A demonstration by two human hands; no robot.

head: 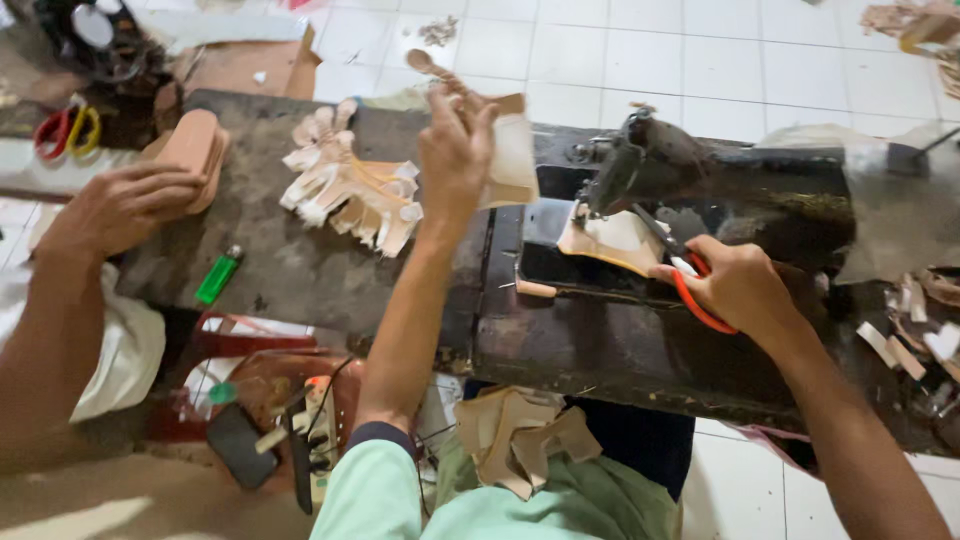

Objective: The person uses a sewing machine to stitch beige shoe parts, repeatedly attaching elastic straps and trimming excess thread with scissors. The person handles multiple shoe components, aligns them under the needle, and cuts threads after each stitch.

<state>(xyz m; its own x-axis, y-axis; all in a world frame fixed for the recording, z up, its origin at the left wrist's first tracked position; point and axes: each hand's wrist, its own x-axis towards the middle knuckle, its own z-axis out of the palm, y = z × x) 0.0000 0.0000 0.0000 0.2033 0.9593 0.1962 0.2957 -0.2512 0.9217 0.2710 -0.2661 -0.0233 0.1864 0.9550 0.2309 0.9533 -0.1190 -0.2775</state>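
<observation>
White floor tiles (pixel 760 70) lie behind a dark, worn workbench (pixel 300 270) that carries a black sewing machine (pixel 650 165).

Left hand (pixel 455 150): its fingers are closed on a tan leather piece (pixel 512 160), thumb in front, holding it up above the bench edge. Just left of it a heap of pale cut pieces (pixel 350 195) lies on the bench, and nearer the front edge a green lighter (pixel 218 276).

Right hand (pixel 742 285): fingers are wrapped through the red handles of scissors (pixel 695 300), clamped on them, with the blades pointing toward a cream piece (pixel 615 240) that lies on the machine bed under the head. A small wooden peg (pixel 535 289) lies just left of that piece.

At far left another person's hand (pixel 120 205) rests, fingers bent, on a stack of tan soles (pixel 195 150). Behind it lie scissors with red and yellow handles (pixel 65 132).

More tan cut-outs (pixel 515 435) sit in the lap on green cloth (pixel 560 510). Leather scraps (pixel 915 330) are scattered at the bench's right end. Below the bench, left, stand a red frame (pixel 250 345) and a dark phone (pixel 240 445).
</observation>
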